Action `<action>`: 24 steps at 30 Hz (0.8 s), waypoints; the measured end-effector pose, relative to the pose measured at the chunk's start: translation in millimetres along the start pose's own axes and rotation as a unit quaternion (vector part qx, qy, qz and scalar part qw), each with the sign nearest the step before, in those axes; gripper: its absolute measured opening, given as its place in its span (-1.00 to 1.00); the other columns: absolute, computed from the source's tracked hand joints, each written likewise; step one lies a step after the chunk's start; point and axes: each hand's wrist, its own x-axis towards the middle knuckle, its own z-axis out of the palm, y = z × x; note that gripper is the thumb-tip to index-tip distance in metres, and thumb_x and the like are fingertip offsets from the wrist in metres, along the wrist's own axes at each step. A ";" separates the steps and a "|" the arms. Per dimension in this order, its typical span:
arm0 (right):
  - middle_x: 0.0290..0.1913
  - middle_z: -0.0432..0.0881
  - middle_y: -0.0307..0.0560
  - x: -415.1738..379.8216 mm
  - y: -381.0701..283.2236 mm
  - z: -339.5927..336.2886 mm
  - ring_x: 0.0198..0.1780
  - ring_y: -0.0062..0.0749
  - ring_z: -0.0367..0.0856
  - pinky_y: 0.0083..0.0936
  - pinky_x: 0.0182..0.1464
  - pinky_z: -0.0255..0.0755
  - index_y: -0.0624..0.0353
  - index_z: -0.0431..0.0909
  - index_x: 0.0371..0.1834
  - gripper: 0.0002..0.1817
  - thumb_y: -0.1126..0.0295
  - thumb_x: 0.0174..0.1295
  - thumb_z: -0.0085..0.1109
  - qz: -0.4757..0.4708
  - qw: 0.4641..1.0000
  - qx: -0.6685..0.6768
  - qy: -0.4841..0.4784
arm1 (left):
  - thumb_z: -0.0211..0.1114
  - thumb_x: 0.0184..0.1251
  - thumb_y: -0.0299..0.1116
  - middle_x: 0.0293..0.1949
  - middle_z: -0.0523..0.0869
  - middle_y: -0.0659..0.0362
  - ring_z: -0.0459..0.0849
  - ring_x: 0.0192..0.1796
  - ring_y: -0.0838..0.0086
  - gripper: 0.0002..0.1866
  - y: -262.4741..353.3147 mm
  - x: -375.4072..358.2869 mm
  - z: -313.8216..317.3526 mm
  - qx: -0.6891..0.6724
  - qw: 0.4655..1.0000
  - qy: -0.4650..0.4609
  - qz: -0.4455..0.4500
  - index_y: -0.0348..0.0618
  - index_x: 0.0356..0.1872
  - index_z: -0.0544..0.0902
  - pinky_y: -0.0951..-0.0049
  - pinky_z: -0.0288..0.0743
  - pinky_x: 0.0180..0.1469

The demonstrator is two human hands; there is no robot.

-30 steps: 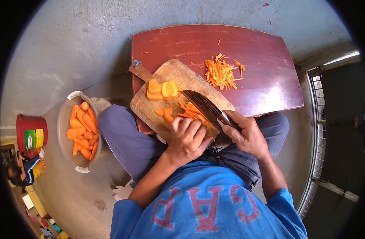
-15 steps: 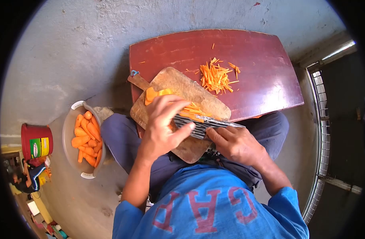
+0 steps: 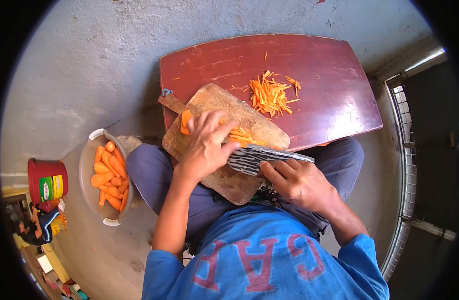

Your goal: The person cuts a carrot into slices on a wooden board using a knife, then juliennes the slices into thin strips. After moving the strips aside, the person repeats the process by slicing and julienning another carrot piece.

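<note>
My right hand (image 3: 302, 182) grips a knife at its right end. The knife's broad black-and-white patterned blade (image 3: 249, 161) points left across the wooden cutting board (image 3: 239, 187). My left hand (image 3: 204, 145) arches over flat carrot slices (image 3: 185, 121), its fingers bent down on them and its thumb close to the blade. The hand covers part of the slices, and its fingertips are slightly blurred. Thin carrot strips (image 3: 244, 137) lie on the board along the far side of the blade.
A loose heap of carrot strips (image 3: 269, 95) sits on the dark red table (image 3: 329, 90), beyond the board. To the left, a grey basin (image 3: 84, 170) holds several whole carrots (image 3: 109, 170). Farther left are a red bucket (image 3: 37, 177) and another person (image 3: 37, 227).
The blade has turned flatter and shifted slightly right along with my right hand. My left hand has moved a little over the slices, covering more of them.
</note>
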 end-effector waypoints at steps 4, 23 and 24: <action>0.01 0.83 0.05 -3.4 -1.7 -11.1 -0.05 -0.09 0.89 -0.19 -0.10 0.83 0.42 0.70 0.43 -0.41 0.41 0.33 0.37 0.021 0.998 0.003 -0.053 | 0.74 0.35 -0.22 0.45 0.75 0.02 0.61 0.57 0.06 -0.46 -1.0 -1.8 3.3 -0.031 0.999 0.013 0.006 -0.09 0.34 0.89 -0.19 0.25 0.63; 0.07 0.92 0.34 4.5 43.6 0.2 0.08 0.31 0.94 -0.01 0.12 0.81 0.33 0.74 0.43 -0.56 0.45 0.54 0.43 0.194 0.940 0.278 -0.016 | 0.72 0.46 -0.37 0.09 0.94 0.12 0.86 0.21 0.17 -0.79 -24.1 -28.4 -3.1 -0.010 0.979 0.183 -0.086 -0.19 -0.01 0.94 0.12 0.53 0.45; 0.03 0.91 0.36 13.2 53.5 -5.1 0.06 0.32 0.95 -0.04 0.09 0.80 0.35 0.76 0.40 -0.59 0.43 0.56 0.44 0.239 0.933 0.269 -0.030 | 0.72 0.47 -0.35 0.08 0.93 0.13 0.85 0.21 0.17 -0.78 -22.3 -29.6 -0.7 -0.017 0.980 0.181 -0.085 -0.19 0.01 0.94 0.10 0.51 0.45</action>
